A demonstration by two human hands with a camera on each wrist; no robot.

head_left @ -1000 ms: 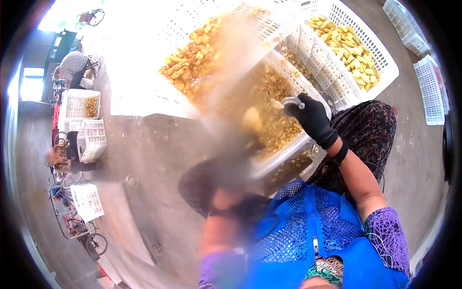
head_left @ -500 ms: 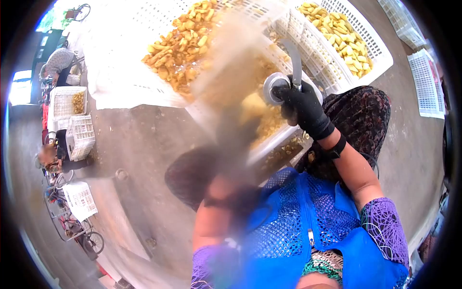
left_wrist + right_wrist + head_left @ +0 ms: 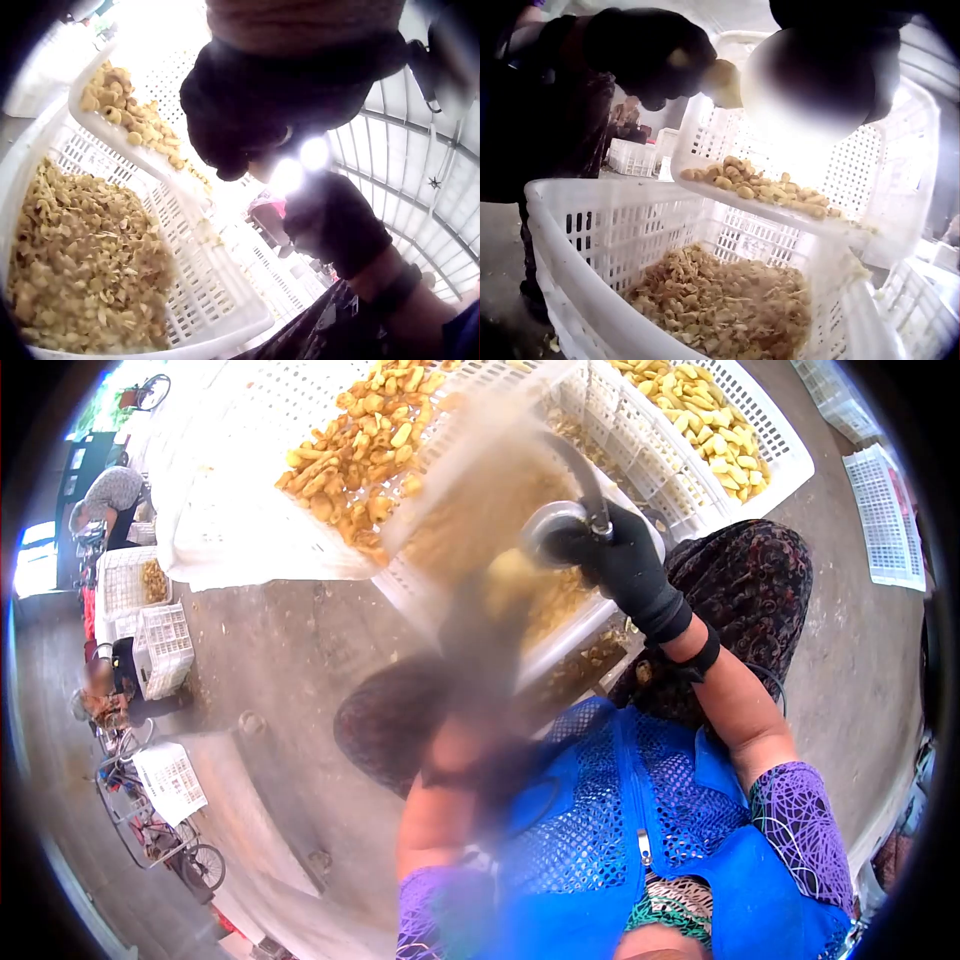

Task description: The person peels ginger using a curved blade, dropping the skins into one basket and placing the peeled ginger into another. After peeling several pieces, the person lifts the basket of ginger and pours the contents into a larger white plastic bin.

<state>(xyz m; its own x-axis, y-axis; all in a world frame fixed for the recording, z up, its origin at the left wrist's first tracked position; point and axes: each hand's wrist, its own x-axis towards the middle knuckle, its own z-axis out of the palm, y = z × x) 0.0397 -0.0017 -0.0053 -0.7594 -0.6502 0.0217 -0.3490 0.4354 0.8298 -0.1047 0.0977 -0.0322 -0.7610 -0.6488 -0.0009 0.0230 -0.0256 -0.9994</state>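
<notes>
My right hand [image 3: 632, 565], in a black glove, grips a round, ring-headed metal tool [image 3: 548, 525] with a grey hose or cable [image 3: 580, 465]. The left hand [image 3: 649, 56], gloved too, pinches a pale yellow peeled piece [image 3: 724, 84]; in the head view a smear over the lens blurs it. The tool's ring is right at this piece. Both hands are above a white crate [image 3: 604, 199] of thin peelings [image 3: 90, 262]. In the left wrist view, bright glare lies between the hands and hides the contact.
Brownish-yellow pieces [image 3: 350, 480] lie in a white crate [image 3: 270, 565] behind and left. Smooth yellow peeled pieces [image 3: 700, 420] fill another crate [image 3: 790, 470] at the right. More crates [image 3: 885, 515] stand far right. Two people and bicycles [image 3: 205, 865] are at the far left.
The right hand has come left with the tool, close to the yellow piece in the left hand. The tool's ring has turned and its hose shows. The head view has shifted a little.
</notes>
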